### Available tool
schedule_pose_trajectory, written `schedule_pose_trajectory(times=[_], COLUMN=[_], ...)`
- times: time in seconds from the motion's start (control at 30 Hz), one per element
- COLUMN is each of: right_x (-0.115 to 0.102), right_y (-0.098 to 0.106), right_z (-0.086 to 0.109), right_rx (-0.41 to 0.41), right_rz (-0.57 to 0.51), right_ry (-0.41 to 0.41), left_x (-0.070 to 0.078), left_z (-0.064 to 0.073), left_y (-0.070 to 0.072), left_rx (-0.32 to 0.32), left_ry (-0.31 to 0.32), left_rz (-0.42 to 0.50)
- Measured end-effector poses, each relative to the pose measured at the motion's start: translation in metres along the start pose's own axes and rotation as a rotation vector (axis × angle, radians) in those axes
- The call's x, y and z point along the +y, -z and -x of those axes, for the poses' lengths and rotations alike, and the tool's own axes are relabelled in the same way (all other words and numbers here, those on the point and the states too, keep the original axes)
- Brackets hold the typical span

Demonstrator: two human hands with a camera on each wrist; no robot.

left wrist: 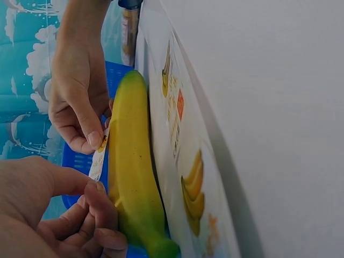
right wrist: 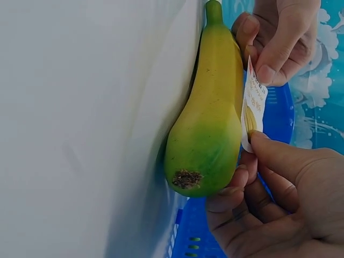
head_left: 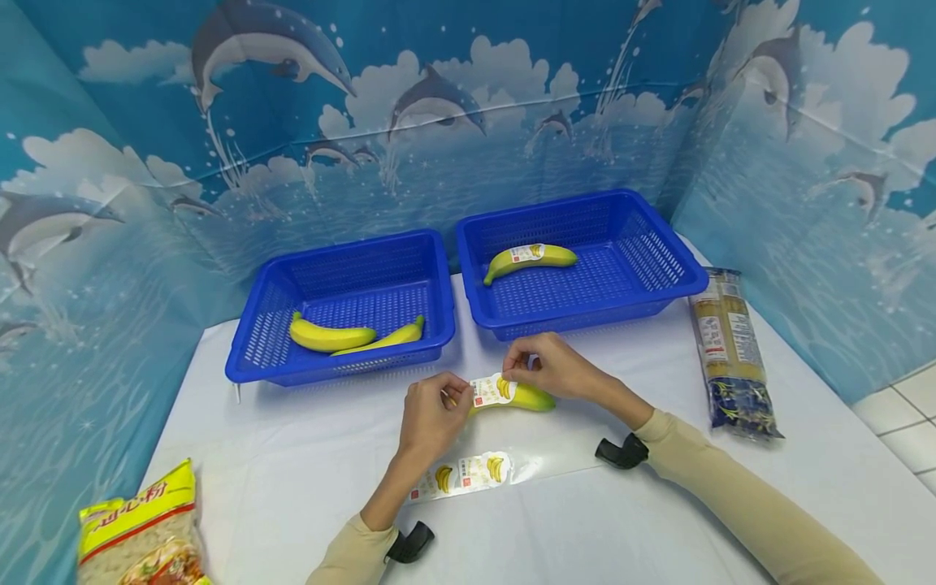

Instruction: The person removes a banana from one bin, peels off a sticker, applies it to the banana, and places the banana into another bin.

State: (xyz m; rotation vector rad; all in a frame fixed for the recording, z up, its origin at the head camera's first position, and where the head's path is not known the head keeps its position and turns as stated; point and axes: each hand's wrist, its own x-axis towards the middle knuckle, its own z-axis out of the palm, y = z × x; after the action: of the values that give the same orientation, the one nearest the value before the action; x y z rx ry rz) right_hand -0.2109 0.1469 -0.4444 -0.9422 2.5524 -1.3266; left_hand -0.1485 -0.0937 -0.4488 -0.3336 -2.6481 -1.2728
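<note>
A white label (head_left: 490,391) printed with bananas is stretched between both hands, just over a yellow-green banana (head_left: 537,398) lying on the table. My left hand (head_left: 435,413) pinches the label's left end between thumb and finger. At the other end, my right hand (head_left: 553,367) pinches its banana-picture side. Seen from the right wrist, the label (right wrist: 255,105) lies along the banana's upper side; whether it is stuck there I cannot tell. Some right fingers touch or nearly touch the banana's tip. In front lies a clear backing sheet (head_left: 544,461) with more labels (head_left: 483,471).
At the back left a blue basket (head_left: 244,357) holds two bananas (head_left: 332,335). The blue basket (head_left: 676,276) beside it holds a labelled banana (head_left: 559,257). A packaged food bag (head_left: 731,353) lies at right, a yellow-topped bag (head_left: 142,528) at front left. Dolphin-print curtains surround the table.
</note>
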Motion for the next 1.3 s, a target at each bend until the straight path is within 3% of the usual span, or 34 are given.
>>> schedule_pose_trajectory(times=[0.67, 1.07, 1.3], right_x=[0.0028, 0.0035, 0.0018], right_y=[-0.0010, 0.0012, 0.0014], right_z=[0.0001, -0.0004, 0.0008], right_rx=[0.005, -0.021, -0.040], right_rz=[0.001, 0.013, 0.027], right_ry=[0.077, 0.104, 0.096], left_x=[-0.0004, -0.0067, -0.0064], left_z=[-0.0013, -0.0011, 0.0016], left_y=[0.0002, -0.0016, -0.0038], left_rx=[-0.005, -0.027, -0.008], left_ry=[0.008, -0.069, -0.073], left_rz=[0.003, -0.009, -0.032])
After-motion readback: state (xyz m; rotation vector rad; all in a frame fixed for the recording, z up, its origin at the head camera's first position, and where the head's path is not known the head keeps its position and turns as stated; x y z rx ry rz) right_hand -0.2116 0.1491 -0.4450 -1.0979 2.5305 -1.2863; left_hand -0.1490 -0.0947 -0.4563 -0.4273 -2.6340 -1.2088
